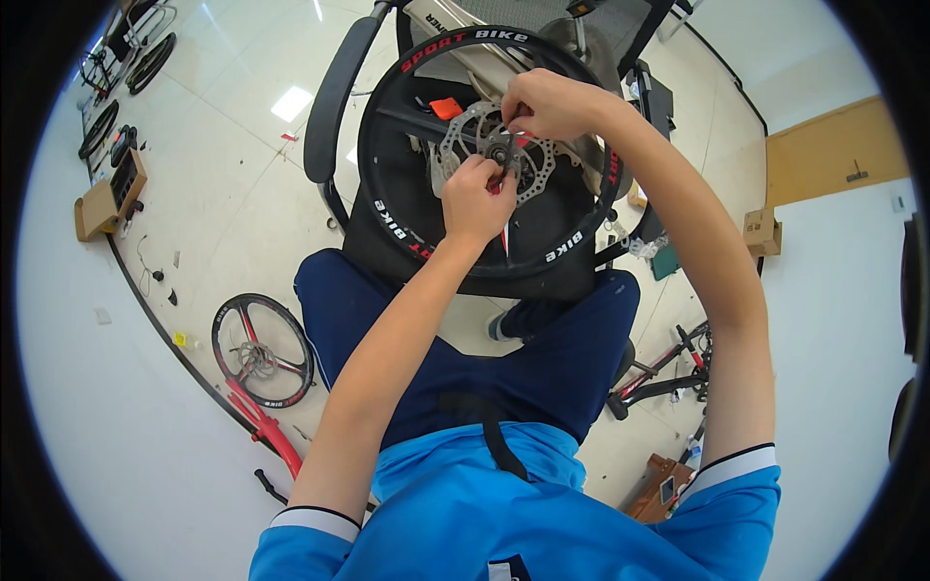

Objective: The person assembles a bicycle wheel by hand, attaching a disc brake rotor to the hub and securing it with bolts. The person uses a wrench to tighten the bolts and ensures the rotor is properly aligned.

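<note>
A black bicycle wheel (387,81) with white and red lettering lies flat across an office chair's black seat in front of me. At its centre sits a silver brake disc (544,177) around the hub (499,153). My right hand (554,105) reaches over the disc's far right side, fingers pinched on a thin metal rod pointing down toward the hub. Beside the hub's near side, my left hand (475,200) is closed, thumb and fingertips together; a bit of red shows there, but what they hold is mostly hidden. A red-orange piece (446,107) lies left of the disc.
The chair's armrest (337,102) rises left of the wheel. On the floor at left are another wheel (302,341) with a disc, a red frame part (266,426) and an opened cardboard box (97,210). A black-and-red bike frame (664,373) and a brown case (659,489) lie right.
</note>
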Demonstrator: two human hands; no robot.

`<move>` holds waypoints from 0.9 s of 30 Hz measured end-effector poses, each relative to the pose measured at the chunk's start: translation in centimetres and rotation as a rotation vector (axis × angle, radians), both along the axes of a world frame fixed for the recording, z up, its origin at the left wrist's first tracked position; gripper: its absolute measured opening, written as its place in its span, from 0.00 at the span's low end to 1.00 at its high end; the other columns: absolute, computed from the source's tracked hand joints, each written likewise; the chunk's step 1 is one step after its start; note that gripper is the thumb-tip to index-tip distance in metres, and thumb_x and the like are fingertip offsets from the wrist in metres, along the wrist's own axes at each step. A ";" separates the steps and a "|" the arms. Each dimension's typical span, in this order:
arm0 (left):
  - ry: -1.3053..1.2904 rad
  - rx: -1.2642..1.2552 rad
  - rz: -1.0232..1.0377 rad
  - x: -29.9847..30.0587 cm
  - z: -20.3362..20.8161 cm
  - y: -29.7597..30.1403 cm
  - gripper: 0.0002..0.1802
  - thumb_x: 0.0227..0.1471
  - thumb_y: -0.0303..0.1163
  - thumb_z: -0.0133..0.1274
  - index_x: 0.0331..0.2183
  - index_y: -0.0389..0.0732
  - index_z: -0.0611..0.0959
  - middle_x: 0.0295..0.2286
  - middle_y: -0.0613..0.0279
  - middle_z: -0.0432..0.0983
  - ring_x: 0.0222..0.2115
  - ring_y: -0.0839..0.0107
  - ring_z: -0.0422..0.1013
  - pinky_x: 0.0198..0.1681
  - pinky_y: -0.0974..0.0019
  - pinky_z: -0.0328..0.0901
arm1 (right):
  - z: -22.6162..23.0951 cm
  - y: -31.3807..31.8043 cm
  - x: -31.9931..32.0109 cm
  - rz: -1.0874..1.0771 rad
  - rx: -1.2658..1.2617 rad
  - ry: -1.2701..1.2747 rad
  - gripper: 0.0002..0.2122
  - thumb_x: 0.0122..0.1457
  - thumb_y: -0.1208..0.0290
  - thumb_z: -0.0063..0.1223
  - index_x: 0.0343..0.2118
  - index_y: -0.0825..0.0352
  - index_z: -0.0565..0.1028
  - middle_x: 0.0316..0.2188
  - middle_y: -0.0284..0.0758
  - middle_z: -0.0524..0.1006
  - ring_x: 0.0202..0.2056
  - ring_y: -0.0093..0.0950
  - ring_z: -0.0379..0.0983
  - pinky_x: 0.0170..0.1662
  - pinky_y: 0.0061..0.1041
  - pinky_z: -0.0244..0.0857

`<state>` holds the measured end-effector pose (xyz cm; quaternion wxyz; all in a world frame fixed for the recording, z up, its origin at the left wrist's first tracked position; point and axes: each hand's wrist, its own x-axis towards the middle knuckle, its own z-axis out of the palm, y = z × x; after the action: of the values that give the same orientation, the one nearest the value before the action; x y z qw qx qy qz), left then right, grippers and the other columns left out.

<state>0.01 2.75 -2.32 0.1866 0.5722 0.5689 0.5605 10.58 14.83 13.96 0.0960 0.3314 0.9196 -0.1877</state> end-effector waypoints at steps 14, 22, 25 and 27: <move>-0.072 0.159 0.081 0.8 -0.8 -0.2 0.09 0.46 0.26 0.67 0.24 0.32 0.84 0.21 0.58 0.75 0.17 0.67 0.72 0.22 0.67 0.66 | 0.0 0.2 -1.9 -0.016 0.038 -0.128 0.09 0.54 0.77 0.59 0.37 0.73 0.83 0.30 0.43 0.84 0.35 0.37 0.81 0.42 0.31 0.74; -0.064 0.035 0.013 0.4 0.1 -0.6 0.06 0.47 0.26 0.65 0.27 0.32 0.86 0.24 0.53 0.77 0.23 0.56 0.76 0.28 0.61 0.70 | -0.3 1.0 0.6 -0.059 -0.030 0.028 0.10 0.52 0.74 0.61 0.36 0.72 0.84 0.30 0.44 0.84 0.33 0.34 0.81 0.39 0.31 0.74; -0.006 0.025 -0.003 0.0 0.2 -0.3 0.07 0.46 0.27 0.65 0.27 0.33 0.86 0.24 0.52 0.77 0.23 0.54 0.76 0.29 0.59 0.70 | -1.3 0.8 0.4 -0.109 -0.036 0.100 0.10 0.52 0.74 0.62 0.36 0.71 0.84 0.29 0.43 0.84 0.32 0.33 0.81 0.38 0.30 0.74; 0.010 -0.001 -0.016 -0.4 0.2 -0.3 0.07 0.46 0.27 0.65 0.27 0.33 0.87 0.24 0.52 0.77 0.23 0.54 0.76 0.30 0.58 0.70 | -1.7 0.4 -0.2 -0.139 -0.031 0.129 0.09 0.51 0.74 0.63 0.35 0.70 0.84 0.29 0.42 0.84 0.32 0.32 0.81 0.38 0.29 0.73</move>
<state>-0.40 2.48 -2.11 0.1886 0.5795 0.5655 0.5557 10.41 15.23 12.26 0.0283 0.3800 0.8957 -0.2291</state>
